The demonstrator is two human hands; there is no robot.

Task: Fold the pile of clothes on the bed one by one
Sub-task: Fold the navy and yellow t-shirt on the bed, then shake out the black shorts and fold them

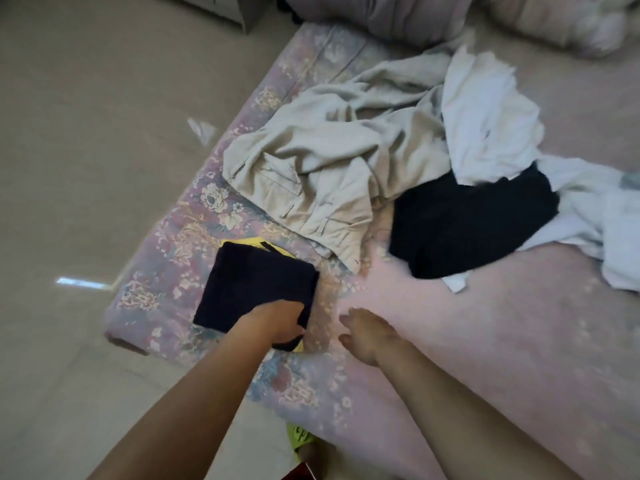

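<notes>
A folded dark navy garment (252, 285) with yellow trim lies near the bed's left corner. My left hand (277, 323) grips its near right edge, fingers curled around the fabric. Just to the right, my right hand (363, 332) hovers over the pink bedspread (450, 341) with relaxed fingers, holding nothing. Beyond lies the unfolded pile: beige trousers (311, 168), a black garment (464, 220) and white clothes (485, 116).
The bed's left edge borders a beige tiled floor (69, 168). Bundled bedding (433, 15) sits at the bed's far end. A yellow-green slipper (301, 438) shows on the floor by the near edge, and a furniture corner (225, 8) stands at top left.
</notes>
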